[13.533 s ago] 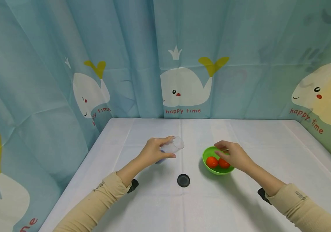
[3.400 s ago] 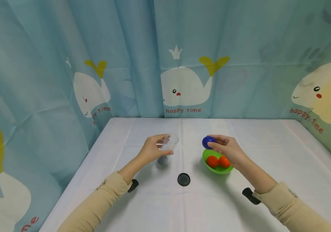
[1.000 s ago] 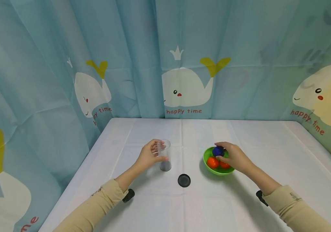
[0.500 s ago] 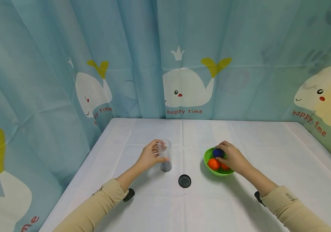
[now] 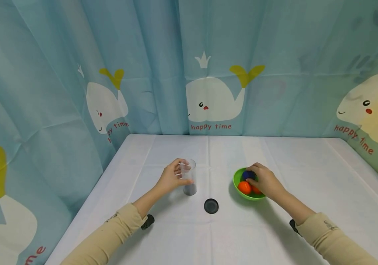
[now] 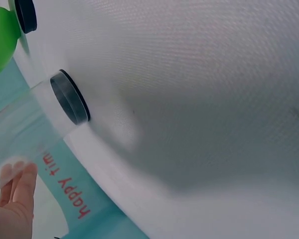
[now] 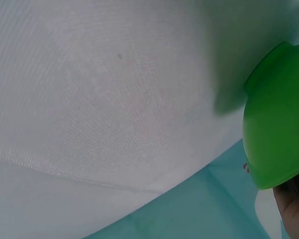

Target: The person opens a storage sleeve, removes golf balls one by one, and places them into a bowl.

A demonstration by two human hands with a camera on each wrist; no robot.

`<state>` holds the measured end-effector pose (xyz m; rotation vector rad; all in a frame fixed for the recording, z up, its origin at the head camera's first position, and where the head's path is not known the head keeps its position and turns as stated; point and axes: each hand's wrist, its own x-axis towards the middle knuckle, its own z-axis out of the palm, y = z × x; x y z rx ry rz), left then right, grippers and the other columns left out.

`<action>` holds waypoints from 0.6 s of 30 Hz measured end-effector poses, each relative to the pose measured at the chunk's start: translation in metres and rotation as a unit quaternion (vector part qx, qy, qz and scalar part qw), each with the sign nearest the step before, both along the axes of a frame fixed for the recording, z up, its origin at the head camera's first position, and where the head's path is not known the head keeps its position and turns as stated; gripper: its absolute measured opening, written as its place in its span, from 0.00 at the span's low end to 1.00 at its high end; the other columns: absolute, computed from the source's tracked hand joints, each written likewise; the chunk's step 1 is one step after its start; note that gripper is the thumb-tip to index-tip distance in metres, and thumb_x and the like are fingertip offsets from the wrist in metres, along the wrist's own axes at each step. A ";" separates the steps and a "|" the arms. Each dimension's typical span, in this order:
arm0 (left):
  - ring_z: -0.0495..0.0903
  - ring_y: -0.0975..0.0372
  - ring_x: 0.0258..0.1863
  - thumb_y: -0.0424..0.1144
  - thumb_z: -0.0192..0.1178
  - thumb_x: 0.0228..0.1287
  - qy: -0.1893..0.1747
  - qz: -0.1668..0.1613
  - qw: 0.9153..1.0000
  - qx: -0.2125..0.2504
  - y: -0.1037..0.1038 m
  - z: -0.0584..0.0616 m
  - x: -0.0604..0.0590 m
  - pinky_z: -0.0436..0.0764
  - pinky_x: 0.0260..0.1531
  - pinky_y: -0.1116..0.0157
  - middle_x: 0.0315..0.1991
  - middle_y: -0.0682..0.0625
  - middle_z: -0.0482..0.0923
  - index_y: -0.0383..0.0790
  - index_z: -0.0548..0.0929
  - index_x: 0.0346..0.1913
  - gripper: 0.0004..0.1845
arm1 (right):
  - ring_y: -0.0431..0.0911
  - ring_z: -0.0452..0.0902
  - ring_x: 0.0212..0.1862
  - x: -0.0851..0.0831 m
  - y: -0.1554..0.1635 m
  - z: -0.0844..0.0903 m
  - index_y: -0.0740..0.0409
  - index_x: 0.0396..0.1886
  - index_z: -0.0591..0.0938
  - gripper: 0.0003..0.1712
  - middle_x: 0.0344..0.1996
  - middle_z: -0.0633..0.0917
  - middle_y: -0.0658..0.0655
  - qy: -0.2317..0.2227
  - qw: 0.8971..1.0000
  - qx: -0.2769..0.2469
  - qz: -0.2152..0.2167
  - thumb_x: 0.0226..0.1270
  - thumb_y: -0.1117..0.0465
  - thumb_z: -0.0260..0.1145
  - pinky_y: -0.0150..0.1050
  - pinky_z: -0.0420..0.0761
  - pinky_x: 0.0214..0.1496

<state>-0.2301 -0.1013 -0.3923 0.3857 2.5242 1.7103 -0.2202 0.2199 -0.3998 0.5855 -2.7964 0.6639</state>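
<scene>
From the head view, my left hand is wrapped around the clear plastic cup, which stands upright on the white bench with its dark bottom down. My right hand is over the green bowl, fingers curled onto the blue ball, which sits in the bowl on top of two orange balls (only one of them shows well, the other is mostly under my hand). A black lid lies flat on the bench between the cup and the bowl, a bit nearer to me, touching neither. Whale curtains hang all around. In the left wrist view the cup runs see-through across the frame, its dark base against the bench, my fingertips pressed to its wall, and the lid and bowl up in the corner. The right wrist view mostly shows the bench cloth and the bowl's outer wall, with a sliver of my hand at the edge, so I can't read the grip from there.
</scene>
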 end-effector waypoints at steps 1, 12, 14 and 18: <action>0.79 0.50 0.52 0.28 0.72 0.45 0.000 0.000 1.000 0.000 0.000 0.000 0.000 0.76 0.55 0.52 0.51 0.40 0.81 0.38 0.73 0.52 0.28 | 0.58 0.80 0.42 0.000 0.000 0.000 0.73 0.44 0.80 0.18 0.39 0.80 0.66 0.000 1.000 -0.002 -0.001 0.52 0.70 0.71 0.51 0.81 0.46; 0.75 0.49 0.58 0.31 0.73 0.47 0.001 -0.039 0.999 -0.024 -0.004 0.002 0.001 0.72 0.59 0.51 0.55 0.40 0.78 0.39 0.70 0.59 0.34 | 0.60 0.79 0.45 0.005 0.005 0.012 0.70 0.42 0.81 0.14 0.41 0.82 0.66 -0.016 0.999 -0.026 -0.018 0.56 0.68 0.69 0.54 0.79 0.49; 0.74 0.47 0.60 0.32 0.73 0.47 0.005 -0.047 0.998 -0.030 -0.005 0.004 0.002 0.71 0.60 0.51 0.57 0.39 0.76 0.40 0.69 0.62 0.37 | 0.60 0.79 0.44 0.007 0.006 0.016 0.70 0.43 0.81 0.14 0.41 0.82 0.67 -0.012 0.999 -0.029 -0.018 0.56 0.68 0.69 0.54 0.80 0.48; 0.70 0.45 0.63 0.34 0.73 0.48 0.009 -0.064 0.997 -0.035 -0.010 0.007 0.002 0.70 0.61 0.52 0.61 0.36 0.71 0.41 0.65 0.67 0.41 | 0.59 0.79 0.41 0.012 0.012 0.023 0.71 0.44 0.81 0.15 0.41 0.82 0.67 0.009 0.999 -0.039 -0.014 0.57 0.68 0.68 0.54 0.80 0.45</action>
